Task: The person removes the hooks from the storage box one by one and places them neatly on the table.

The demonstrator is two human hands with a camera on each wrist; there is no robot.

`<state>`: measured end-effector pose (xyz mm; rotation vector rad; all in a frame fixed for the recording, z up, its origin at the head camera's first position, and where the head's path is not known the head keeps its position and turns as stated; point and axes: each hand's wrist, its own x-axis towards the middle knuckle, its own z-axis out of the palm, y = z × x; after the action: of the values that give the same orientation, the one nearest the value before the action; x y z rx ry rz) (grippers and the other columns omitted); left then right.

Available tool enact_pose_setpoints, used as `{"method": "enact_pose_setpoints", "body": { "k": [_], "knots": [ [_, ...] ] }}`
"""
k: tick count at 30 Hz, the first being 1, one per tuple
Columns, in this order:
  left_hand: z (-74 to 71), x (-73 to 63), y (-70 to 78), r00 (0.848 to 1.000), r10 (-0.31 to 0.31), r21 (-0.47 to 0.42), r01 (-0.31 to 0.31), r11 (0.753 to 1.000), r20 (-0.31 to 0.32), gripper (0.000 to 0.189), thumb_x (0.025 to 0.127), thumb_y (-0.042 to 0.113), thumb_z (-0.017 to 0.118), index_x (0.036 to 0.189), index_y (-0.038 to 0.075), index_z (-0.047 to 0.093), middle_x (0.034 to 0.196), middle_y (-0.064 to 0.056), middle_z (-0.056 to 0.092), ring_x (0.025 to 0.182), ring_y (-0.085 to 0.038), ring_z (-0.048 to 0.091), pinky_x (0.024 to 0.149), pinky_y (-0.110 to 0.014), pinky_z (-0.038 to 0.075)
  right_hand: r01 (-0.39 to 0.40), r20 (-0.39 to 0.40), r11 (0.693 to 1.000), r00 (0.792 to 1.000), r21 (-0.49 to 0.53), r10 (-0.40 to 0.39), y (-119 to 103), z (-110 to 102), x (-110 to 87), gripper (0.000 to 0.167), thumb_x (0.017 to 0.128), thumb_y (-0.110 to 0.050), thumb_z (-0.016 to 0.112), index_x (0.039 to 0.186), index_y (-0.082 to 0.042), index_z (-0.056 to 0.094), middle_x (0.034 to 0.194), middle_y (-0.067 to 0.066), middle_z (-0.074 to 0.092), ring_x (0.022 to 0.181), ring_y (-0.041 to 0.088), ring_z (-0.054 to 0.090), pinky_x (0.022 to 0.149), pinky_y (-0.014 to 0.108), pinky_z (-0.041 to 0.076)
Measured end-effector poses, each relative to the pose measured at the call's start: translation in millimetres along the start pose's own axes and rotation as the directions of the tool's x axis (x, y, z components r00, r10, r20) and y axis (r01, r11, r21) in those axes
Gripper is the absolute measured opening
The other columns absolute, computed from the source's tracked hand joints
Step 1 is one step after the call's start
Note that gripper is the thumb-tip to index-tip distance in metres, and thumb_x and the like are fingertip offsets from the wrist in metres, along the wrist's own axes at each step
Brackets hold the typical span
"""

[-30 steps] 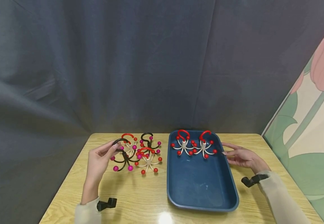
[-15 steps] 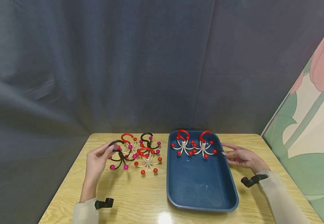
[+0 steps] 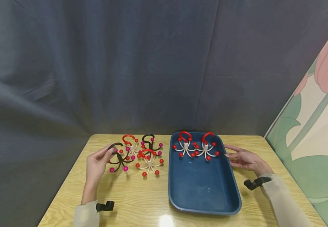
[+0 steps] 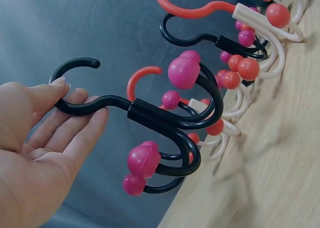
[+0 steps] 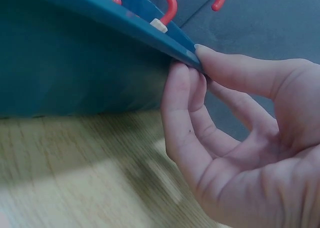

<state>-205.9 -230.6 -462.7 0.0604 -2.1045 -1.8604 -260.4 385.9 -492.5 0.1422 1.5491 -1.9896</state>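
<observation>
My left hand (image 3: 96,164) pinches the hook of a black multi-arm hanger hook (image 4: 160,118) with magenta ball tips, at the left of the group on the table. In the left wrist view the thumb and fingers meet around its curved top. My right hand (image 3: 244,160) grips the right rim of a blue tray (image 3: 203,183), thumb on top and fingers bent under the lip in the right wrist view. Inside the tray's far end stand two white hanger hooks, one on the left (image 3: 185,147) and one on the right (image 3: 206,148), with red hooks and red balls.
On the wooden table (image 3: 135,198), left of the tray, stand another black hanger hook (image 3: 151,145), a white one (image 3: 149,164) in front and a white one (image 3: 131,149) behind the held hook. A dark curtain (image 3: 152,69) hangs behind the table.
My left hand has moved left and slightly toward me with the black hanger hook, away from the others. The right hand has stayed at the tray's rim.
</observation>
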Motion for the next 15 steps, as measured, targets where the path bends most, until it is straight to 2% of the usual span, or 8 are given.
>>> {"method": "enact_pose_setpoints", "body": {
  "k": [9,15],
  "knots": [
    [4.7,0.9,-9.4,1.000,-0.020,-0.050,0.019,0.999,-0.012,0.035,0.099,0.013,0.074,0.128,-0.007,0.071,0.098,0.019,0.079,0.094,0.004,0.076,0.087,-0.018,0.061,0.008,0.005,1.000,1.000,0.014,-0.008,1.5,-1.8,0.1,0.044,0.108,-0.002,0.054,0.126,-0.037,0.075,0.112,0.004,0.080,0.093,0.015,0.077,0.086,0.029,0.065],
    [8.4,-0.6,-16.6,0.997,-0.083,0.011,0.083,0.996,-0.003,0.038,0.098,0.022,0.077,0.129,0.000,0.074,0.103,0.019,0.079,0.095,0.002,0.077,0.086,-0.014,0.060,0.014,0.014,1.000,1.000,0.012,-0.014,1.7,-1.9,0.3,0.044,0.108,-0.002,0.053,0.127,-0.036,0.075,0.114,0.004,0.080,0.095,0.016,0.078,0.087,0.030,0.065]
  ]
}}
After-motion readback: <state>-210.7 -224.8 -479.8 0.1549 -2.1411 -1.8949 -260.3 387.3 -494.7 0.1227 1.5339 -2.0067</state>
